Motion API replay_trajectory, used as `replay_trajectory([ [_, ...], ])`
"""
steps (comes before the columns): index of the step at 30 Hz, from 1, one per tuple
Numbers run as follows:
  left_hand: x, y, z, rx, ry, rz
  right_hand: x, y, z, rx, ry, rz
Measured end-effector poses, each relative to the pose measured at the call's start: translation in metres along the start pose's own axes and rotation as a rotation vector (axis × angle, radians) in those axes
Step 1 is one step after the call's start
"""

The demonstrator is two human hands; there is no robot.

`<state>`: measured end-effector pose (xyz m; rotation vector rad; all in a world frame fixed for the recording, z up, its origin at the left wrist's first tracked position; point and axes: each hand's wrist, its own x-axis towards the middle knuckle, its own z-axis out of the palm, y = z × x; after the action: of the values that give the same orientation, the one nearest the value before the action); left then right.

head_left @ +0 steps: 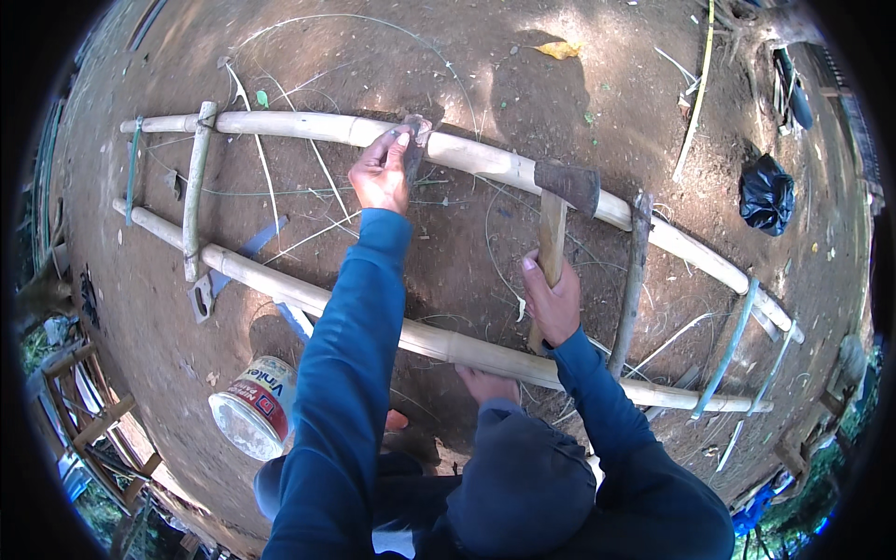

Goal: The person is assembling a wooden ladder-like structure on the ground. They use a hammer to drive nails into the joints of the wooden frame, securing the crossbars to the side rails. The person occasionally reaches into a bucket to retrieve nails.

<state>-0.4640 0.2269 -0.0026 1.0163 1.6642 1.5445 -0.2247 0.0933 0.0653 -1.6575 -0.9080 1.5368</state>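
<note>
Here I am, both sets of fingers busy over the bamboo frame laid on the ground [448,252]. My left fingers [381,154] are closed in a pinch on a dark block [416,149], right at the upper pole [308,126]; it's small and partly covered, so I can't fairly say what it is. Over on the right, my right fingers [535,280] are wrapped around the wooden handle of the tool [553,233], between the two poles. Its dark metal head sits across the upper pole, and the handle runs down toward the lower pole [448,345].

Out at the left, a rung [198,187] bridges the poles; nearer my right fingers, a darker rung [632,280] does the same. Blue-green cord [728,350] spans the poles at the right end. A saw [201,301] lies by the lower pole, a paint tin [253,408] near my left sleeve, a black bag [767,194] far right.
</note>
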Motion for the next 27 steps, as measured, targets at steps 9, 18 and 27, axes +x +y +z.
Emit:
replay_trajectory([
  [9, 0.002, 0.005, 0.018, 0.237, 0.079, 0.134, 0.020, -0.015, 0.007, -0.080, -0.016, -0.062],
  [18, 0.011, -0.018, 0.010, 0.368, 0.074, 0.337, 0.050, -0.062, 0.045, -0.336, -0.153, -0.246],
  [27, 0.011, -0.008, -0.001, 0.417, 0.057, 0.343, 0.075, -0.069, 0.086, -0.539, -0.203, -0.526],
])
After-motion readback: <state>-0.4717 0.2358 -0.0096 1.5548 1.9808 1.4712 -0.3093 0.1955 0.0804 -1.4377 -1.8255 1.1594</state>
